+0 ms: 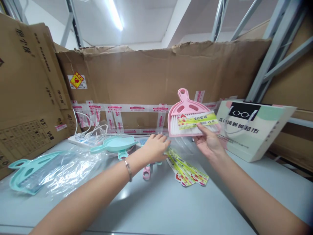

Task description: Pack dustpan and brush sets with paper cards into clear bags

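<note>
My right hand [209,142] grips a pink dustpan [187,105] at its lower right corner, holding it upright above the table. A white-bristled brush [174,125] lies in the pan, with a yellow-green printed label [188,120] across it under my thumb. My left hand [156,147] hovers over the table beside several loose labels [188,169]; its fingers reach forward and I cannot make out anything in them. Below it, a pink handle end [146,173] pokes out. Left of it sit a teal dustpan [114,143] and a teal handle [123,154].
Another teal dustpan [22,176] with crumpled clear plastic [73,173] lies at the left. A power strip [78,141] with white cables is behind it. Cardboard boxes [137,78] wall the back and left. A printed paper bag [249,130] stands at the right, near metal shelf posts [264,55].
</note>
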